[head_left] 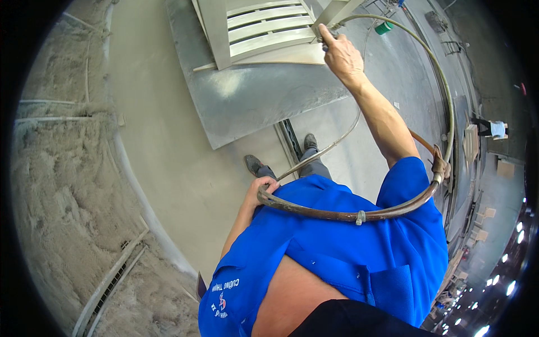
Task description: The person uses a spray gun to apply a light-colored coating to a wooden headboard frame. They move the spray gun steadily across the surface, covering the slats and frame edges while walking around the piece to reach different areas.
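Note:
My right hand (343,58) is stretched forward, closed around a spray gun (325,45) that my fingers mostly hide. Just beyond it stands a pale slatted piece of furniture (269,30) with upright posts, resting on a grey metal-topped table (264,95). A hose (451,106) runs from the gun, arcs round past my right shoulder and crosses my chest. Low at my left side, my left hand (264,185) is closed on the hose where it bends back. A thinner line leads from there up toward the right.
Below the table's near edge are my dark shoes (253,164) and a floor rail (289,137). A dusty, powder-coated trough (62,185) with pipes lies along the left. A green bucket (384,27) stands at the far right; another person (497,130) is farther off.

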`<state>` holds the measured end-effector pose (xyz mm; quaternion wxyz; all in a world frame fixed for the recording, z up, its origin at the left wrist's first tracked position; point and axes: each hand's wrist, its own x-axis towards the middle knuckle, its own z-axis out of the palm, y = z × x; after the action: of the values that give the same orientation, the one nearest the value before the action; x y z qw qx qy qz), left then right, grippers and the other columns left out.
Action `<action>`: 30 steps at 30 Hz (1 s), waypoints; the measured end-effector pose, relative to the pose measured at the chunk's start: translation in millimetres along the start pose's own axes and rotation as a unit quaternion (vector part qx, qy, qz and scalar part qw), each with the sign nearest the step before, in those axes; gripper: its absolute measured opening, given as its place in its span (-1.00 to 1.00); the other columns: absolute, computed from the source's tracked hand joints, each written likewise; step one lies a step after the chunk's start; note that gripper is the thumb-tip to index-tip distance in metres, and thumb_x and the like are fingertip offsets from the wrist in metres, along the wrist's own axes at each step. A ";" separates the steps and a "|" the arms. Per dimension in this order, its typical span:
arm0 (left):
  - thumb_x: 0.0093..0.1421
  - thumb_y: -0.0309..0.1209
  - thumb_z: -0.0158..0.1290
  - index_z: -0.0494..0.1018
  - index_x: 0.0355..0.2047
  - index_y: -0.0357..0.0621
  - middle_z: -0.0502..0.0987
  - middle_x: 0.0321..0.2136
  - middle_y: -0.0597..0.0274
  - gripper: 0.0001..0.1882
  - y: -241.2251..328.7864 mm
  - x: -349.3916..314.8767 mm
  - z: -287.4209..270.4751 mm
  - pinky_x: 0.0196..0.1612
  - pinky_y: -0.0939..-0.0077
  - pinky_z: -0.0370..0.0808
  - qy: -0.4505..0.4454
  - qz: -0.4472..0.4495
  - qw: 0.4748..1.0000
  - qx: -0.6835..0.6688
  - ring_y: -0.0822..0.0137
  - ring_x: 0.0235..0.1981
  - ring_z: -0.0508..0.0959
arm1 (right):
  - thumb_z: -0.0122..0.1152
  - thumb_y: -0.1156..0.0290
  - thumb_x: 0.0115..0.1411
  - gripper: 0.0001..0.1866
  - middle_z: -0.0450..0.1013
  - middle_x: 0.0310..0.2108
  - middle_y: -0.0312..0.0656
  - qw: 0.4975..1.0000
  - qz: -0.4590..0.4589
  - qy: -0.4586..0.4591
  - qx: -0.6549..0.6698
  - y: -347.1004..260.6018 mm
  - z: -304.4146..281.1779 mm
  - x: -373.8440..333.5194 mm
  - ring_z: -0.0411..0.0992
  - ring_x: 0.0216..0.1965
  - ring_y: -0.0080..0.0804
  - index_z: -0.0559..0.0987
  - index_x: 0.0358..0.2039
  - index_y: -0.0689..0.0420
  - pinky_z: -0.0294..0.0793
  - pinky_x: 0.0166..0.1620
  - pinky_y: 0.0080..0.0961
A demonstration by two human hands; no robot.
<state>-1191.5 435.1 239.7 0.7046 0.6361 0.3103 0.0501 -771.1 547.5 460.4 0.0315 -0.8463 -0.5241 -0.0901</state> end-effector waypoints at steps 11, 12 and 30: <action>0.25 -0.28 0.31 0.63 -0.41 -0.19 0.68 -0.45 0.10 -0.77 -9.3 -28.5 3.5 -0.27 0.36 0.56 0.031 -0.056 0.998 0.017 0.29 -0.40 0.65 | 0.15 0.37 0.26 -0.39 0.55 -0.10 0.21 0.975 0.092 -0.035 0.201 -14.3 87.9 -23.8 0.55 -0.06 0.25 0.41 0.34 -0.29 0.55 0.00 0.06; 0.25 -0.29 0.31 0.63 -0.42 -0.19 0.68 -0.46 0.11 -0.77 -6.6 -33.9 3.8 -0.28 0.36 0.56 0.036 -0.060 0.997 0.010 0.31 -0.41 0.65 | 0.16 0.36 0.26 -0.39 0.56 -0.08 0.21 0.965 0.117 -0.013 0.235 -15.9 100.2 -30.1 0.54 -0.04 0.25 0.43 0.34 -0.26 0.54 0.01 0.06; 0.27 -0.51 0.21 0.58 -0.19 -0.34 0.62 -0.40 0.28 -0.84 83.0 -65.5 -4.3 -0.22 0.53 0.48 0.057 -0.301 0.947 0.094 0.47 -0.31 0.55 | 0.35 0.35 0.22 -0.43 0.60 -0.02 0.04 0.808 0.277 0.202 0.479 -21.9 234.9 -95.4 0.57 0.02 0.03 0.53 0.27 -0.17 0.58 0.06 -0.22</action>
<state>-1219.3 423.7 341.1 0.6051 0.5729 0.5299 -0.1575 -804.0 508.0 211.2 0.5619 -0.7957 -0.2254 0.0160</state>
